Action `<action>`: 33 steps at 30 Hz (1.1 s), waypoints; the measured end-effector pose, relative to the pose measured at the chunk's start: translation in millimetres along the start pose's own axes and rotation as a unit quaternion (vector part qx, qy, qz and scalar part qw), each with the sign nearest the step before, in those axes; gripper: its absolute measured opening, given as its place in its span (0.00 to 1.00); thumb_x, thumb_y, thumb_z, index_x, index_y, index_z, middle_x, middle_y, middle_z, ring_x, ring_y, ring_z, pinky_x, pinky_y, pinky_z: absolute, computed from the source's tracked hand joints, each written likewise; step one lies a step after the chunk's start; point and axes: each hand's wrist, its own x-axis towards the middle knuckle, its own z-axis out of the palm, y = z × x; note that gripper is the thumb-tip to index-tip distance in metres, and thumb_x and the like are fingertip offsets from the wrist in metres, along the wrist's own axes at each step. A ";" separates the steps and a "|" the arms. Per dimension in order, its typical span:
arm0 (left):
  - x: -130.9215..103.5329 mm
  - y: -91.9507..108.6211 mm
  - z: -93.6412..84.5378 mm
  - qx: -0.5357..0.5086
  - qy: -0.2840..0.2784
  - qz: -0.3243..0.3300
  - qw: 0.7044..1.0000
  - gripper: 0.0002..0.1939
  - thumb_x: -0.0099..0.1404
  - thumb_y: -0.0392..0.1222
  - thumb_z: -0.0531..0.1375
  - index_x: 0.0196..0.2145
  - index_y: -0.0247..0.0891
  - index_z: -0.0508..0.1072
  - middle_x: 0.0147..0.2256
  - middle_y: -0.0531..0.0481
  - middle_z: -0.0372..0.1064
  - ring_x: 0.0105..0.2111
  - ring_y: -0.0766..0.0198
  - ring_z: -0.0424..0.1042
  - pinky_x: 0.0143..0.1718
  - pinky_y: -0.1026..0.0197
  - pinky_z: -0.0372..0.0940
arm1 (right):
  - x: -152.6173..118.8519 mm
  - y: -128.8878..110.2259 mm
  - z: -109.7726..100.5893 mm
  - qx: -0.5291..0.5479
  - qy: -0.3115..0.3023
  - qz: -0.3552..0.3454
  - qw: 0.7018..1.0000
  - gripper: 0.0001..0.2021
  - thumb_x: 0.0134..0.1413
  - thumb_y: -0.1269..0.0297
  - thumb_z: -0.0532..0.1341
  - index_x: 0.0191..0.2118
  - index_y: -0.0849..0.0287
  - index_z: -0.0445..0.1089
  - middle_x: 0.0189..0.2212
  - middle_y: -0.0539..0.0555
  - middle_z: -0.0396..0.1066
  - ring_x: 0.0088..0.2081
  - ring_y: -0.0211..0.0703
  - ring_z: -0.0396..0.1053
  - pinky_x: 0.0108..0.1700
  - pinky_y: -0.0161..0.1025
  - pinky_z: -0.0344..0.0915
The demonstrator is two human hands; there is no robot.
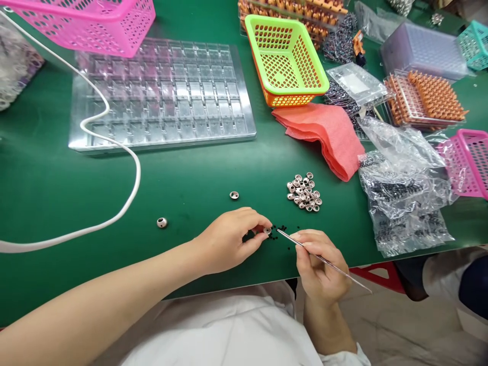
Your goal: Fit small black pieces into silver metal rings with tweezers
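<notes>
My left hand (232, 238) pinches a small silvery ring-shaped metal part (267, 231) between thumb and forefinger, just above the table. In my right hand (324, 264) is a thin metal rod-like tool (324, 261), held like a pen. Its tip lies close to the held part, beside a scatter of tiny black pieces (282, 227). Whether the tip carries one of these is too small to tell. Beyond my hands sits a pile of similar metal parts (304, 193). One single metal part (234, 195) lies left of the pile, and another rounded one (162, 222) lies farther left.
A clear compartment tray (163, 96) lies at the back left under a pink basket (129, 30). A white cable (135, 168) curves across the left. Stacked green and orange baskets (285, 56), a red cloth (331, 134) and plastic bags (404, 188) occupy the right.
</notes>
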 end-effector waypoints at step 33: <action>-1.5 1.1 0.4 0.015 -0.003 0.014 1.000 0.06 0.69 0.32 0.61 0.42 0.35 0.76 0.32 0.51 0.76 0.32 0.64 0.73 0.33 0.63 0.68 | 3.1 -2.7 4.3 -0.049 -0.101 -0.046 0.993 0.19 0.57 0.80 0.64 0.51 0.54 0.70 0.40 0.55 0.79 0.41 0.46 0.79 0.40 0.47 0.80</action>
